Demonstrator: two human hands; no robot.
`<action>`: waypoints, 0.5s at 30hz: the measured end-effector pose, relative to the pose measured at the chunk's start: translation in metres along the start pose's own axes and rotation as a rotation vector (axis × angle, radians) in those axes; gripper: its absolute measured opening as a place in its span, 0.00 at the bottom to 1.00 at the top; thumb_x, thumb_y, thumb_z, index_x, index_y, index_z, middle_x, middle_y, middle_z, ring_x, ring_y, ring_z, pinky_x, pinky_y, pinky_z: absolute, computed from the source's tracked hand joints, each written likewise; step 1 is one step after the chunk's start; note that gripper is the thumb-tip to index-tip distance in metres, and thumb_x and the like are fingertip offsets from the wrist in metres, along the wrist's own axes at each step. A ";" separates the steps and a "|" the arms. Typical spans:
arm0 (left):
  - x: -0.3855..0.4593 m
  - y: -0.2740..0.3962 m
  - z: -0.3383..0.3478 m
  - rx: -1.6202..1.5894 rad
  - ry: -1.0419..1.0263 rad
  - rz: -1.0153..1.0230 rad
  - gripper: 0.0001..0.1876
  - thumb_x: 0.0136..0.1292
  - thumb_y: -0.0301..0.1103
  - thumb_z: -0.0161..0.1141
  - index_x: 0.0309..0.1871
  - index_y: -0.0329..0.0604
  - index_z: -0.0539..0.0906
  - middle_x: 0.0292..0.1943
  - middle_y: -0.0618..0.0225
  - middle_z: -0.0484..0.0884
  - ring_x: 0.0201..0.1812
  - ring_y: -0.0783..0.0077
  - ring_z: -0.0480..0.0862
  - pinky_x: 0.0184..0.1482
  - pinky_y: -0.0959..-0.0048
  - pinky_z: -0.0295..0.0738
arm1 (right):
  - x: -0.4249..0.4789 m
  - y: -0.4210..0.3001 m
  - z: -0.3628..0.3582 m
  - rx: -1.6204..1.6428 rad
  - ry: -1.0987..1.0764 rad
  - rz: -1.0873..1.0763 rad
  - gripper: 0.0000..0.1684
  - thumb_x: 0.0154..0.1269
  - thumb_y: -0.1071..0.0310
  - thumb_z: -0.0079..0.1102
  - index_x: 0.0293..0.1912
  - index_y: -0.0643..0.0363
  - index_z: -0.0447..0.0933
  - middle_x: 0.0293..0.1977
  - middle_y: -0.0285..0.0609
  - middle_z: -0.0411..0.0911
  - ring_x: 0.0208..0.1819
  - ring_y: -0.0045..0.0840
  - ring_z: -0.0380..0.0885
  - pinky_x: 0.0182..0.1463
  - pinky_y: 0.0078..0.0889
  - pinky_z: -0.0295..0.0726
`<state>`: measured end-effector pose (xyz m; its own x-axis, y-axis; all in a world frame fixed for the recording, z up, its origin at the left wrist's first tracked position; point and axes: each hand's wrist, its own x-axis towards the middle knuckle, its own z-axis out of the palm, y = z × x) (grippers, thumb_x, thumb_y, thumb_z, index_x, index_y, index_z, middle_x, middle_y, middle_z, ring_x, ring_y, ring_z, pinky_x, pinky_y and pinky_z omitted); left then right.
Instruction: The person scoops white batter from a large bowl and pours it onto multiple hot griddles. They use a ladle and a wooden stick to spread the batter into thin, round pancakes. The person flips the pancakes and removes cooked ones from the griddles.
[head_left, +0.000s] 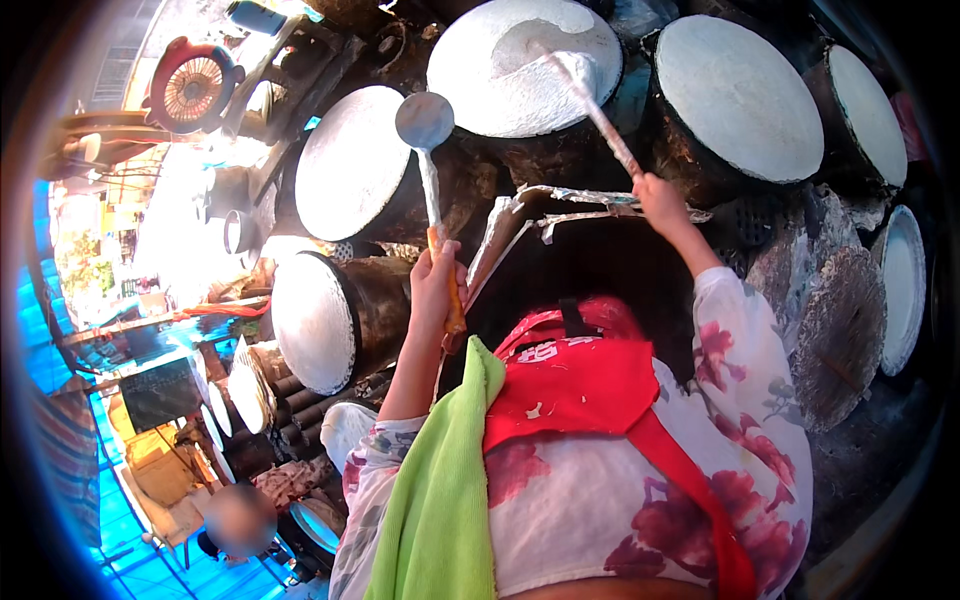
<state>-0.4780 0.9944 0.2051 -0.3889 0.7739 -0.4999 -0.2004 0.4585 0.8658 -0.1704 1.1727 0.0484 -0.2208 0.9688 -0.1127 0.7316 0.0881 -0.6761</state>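
My left hand (437, 281) is closed around the orange handle of a metal ladle (425, 120), its round bowl coated pale and held above the gap between two round white-topped griddles. In my right hand (664, 204) is a whitish stick (596, 112), whose far end reaches onto the large round griddle (480, 97) at the top centre. White batter covers much of that surface, with a curved, thinner patch and a raised white fold near the stick. Blur hides the exact shape of the stick's far end.
More round white-topped griddles stand at the left (352, 165), lower left (313, 322) and right (739, 97). A rough round disc (840, 337) leans at the right. A fan (191, 86) is at the upper left. Another person (240, 521) is at the lower left.
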 end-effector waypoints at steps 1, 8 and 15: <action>0.003 0.002 0.002 0.021 0.001 0.007 0.15 0.68 0.44 0.51 0.44 0.40 0.73 0.18 0.71 0.70 0.14 0.80 0.68 0.16 0.82 0.62 | 0.011 -0.006 -0.014 0.084 0.007 0.036 0.22 0.68 0.52 0.42 0.29 0.60 0.74 0.25 0.52 0.77 0.32 0.47 0.76 0.36 0.45 0.72; 0.001 0.001 0.004 0.048 -0.008 0.022 0.15 0.68 0.42 0.50 0.45 0.37 0.72 0.18 0.70 0.70 0.12 0.80 0.68 0.15 0.82 0.62 | -0.009 -0.018 -0.018 -0.112 -0.119 -0.125 0.22 0.69 0.52 0.41 0.32 0.60 0.73 0.28 0.56 0.77 0.36 0.53 0.75 0.39 0.53 0.71; -0.002 0.004 0.015 0.066 0.001 0.017 0.15 0.69 0.43 0.50 0.46 0.39 0.73 0.18 0.71 0.69 0.12 0.80 0.67 0.15 0.83 0.61 | 0.056 -0.014 -0.031 -0.285 0.112 0.032 0.22 0.69 0.52 0.40 0.33 0.60 0.73 0.28 0.55 0.78 0.34 0.50 0.78 0.38 0.51 0.74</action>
<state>-0.4645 1.0011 0.2097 -0.3930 0.7810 -0.4853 -0.1344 0.4733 0.8706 -0.1734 1.2328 0.0743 -0.1334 0.9903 -0.0390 0.8922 0.1029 -0.4398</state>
